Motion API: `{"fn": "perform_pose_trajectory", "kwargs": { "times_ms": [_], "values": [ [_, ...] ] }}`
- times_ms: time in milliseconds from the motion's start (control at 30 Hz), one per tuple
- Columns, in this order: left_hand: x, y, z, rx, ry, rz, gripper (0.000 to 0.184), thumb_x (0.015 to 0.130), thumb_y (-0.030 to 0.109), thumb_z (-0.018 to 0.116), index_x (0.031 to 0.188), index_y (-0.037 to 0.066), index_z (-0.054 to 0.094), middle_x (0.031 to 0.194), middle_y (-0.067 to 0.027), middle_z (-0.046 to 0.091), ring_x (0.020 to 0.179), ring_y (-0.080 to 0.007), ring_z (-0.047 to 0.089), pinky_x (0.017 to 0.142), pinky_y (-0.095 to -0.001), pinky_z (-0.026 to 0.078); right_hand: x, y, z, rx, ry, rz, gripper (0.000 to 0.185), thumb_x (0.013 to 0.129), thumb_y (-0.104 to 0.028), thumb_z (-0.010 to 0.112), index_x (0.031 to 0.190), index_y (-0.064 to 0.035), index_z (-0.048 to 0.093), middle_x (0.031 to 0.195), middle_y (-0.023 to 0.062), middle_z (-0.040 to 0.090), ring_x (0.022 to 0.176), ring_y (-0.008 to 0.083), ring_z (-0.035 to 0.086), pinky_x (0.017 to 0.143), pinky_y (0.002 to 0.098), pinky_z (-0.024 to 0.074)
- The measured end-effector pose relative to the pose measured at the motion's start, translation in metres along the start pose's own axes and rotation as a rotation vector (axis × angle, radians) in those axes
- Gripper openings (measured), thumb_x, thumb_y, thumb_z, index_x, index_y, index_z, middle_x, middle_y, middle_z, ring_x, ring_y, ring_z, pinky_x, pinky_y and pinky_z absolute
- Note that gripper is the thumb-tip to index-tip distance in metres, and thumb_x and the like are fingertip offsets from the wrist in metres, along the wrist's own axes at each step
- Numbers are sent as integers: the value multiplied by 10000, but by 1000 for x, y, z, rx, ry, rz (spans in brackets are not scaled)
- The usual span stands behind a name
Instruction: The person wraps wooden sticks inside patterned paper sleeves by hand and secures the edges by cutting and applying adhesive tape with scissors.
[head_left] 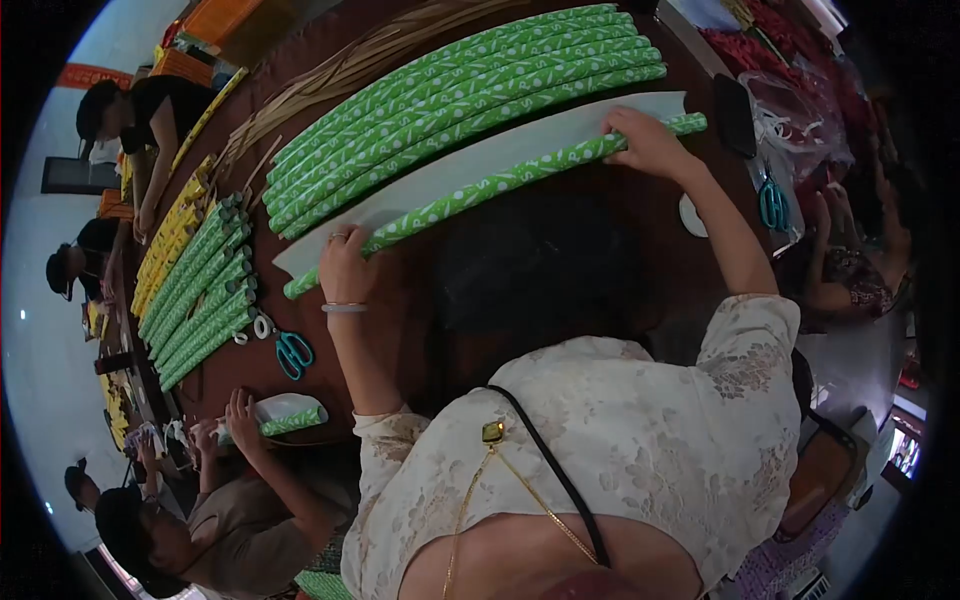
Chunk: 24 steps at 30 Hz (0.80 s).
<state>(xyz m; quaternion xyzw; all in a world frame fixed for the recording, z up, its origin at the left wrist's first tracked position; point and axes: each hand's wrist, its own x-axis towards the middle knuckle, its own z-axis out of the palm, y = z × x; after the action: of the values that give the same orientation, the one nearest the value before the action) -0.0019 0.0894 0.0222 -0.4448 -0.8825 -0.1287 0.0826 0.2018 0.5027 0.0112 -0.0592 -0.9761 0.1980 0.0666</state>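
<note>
In the head view, the left hand (pixel 347 262) and right hand (pixel 650 145) each have a nearly closed grip, curled over a long, thin green roll with white print (pixel 500 184), near its left and right ends. The roll slants across the dark brown desk (pixel 335 365), with a pale, flat sheet strip (pixel 450 178) along its far side. Farther off lie finished-looking green printed rolls (pixel 460 100); teal-handled scissors (pixel 293 352) lie near left.

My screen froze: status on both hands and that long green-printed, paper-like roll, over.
Left hand and right hand on the roll. White flat sheet extends beyond it. Teal-handled scissors lie clear, beside left forearm.
</note>
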Motion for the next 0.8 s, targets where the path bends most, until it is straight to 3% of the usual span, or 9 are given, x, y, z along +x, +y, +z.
{"fn": "perform_pose_trajectory", "kwargs": {
  "times_ms": [33, 67, 200, 267, 433, 500, 567, 733, 800],
  "values": [
    [-3, -1, 8, 5, -65, -5, 334, 625, 186, 746, 902, 67, 603, 929, -107, 584, 887, -312, 544, 731, -403, 448, -2, 4, 9, 74, -70, 43, 355, 639, -112, 725, 901, -67, 490, 1006, 91, 502, 1011, 300, 479, 839, 379, 402],
    [-10, 0, 14, -10, -171, -89, 360, 643, 211, 743, 933, 68, 585, 925, -114, 602, 881, -324, 553, 724, -410, 454, -3, 13, 16, 69, -47, -44, 366, 639, -118, 738, 908, -56, 497, 1055, 88, 493, 1038, 288, 470, 866, 358, 399],
    [-19, 0, 18, -152, -195, -149, 395, 684, 226, 723, 1003, 65, 555, 945, -119, 619, 870, -328, 563, 715, -408, 455, -7, 6, 15, 83, -74, -16, 364, 656, -162, 741, 931, -51, 529, 1053, 81, 489, 1039, 291, 464, 868, 374, 401],
    [-17, 5, 17, -102, -96, -141, 392, 682, 235, 720, 992, 80, 537, 872, -120, 628, 819, -335, 575, 713, -418, 453, -6, 9, 15, 103, -67, -26, 374, 667, -157, 737, 957, -40, 533, 1059, 83, 489, 1048, 285, 461, 873, 371, 400],
    [-26, 7, 24, -60, -54, -98, 336, 705, 195, 695, 972, 60, 543, 874, -124, 627, 804, -330, 575, 724, -406, 447, -12, 7, 20, 118, 15, -26, 376, 679, -156, 734, 983, -33, 550, 1006, 79, 478, 992, 273, 471, 853, 351, 400],
    [-31, 6, 30, -56, 36, -61, 312, 716, 164, 677, 977, 53, 547, 922, -121, 624, 854, -312, 576, 771, -398, 440, -15, 7, 20, 102, 75, -45, 375, 680, -160, 736, 987, -34, 561, 979, 76, 471, 958, 268, 476, 837, 347, 400],
    [-32, 7, 34, -48, 49, -59, 307, 720, 150, 670, 985, 53, 549, 947, -116, 619, 887, -303, 573, 793, -394, 435, -15, 6, 18, 164, -12, 23, 378, 668, -105, 724, 1002, -37, 562, 951, 80, 450, 925, 260, 470, 827, 328, 389],
    [-34, 10, 37, -16, 119, -57, 320, 718, 129, 662, 1009, 50, 553, 1010, -107, 606, 960, -290, 560, 841, -392, 422, -12, 7, 18, 197, -65, -54, 369, 698, -95, 694, 1039, -36, 567, 935, 84, 456, 912, 260, 472, 796, 336, 393],
    [-34, 10, 40, -11, 138, -85, 316, 718, 130, 662, 1005, 53, 556, 1014, -107, 603, 960, -292, 558, 841, -396, 422, -13, 3, 17, 220, -33, 48, 361, 699, -94, 688, 1036, -37, 574, 926, 87, 464, 897, 260, 477, 783, 343, 397]
  ]
}}
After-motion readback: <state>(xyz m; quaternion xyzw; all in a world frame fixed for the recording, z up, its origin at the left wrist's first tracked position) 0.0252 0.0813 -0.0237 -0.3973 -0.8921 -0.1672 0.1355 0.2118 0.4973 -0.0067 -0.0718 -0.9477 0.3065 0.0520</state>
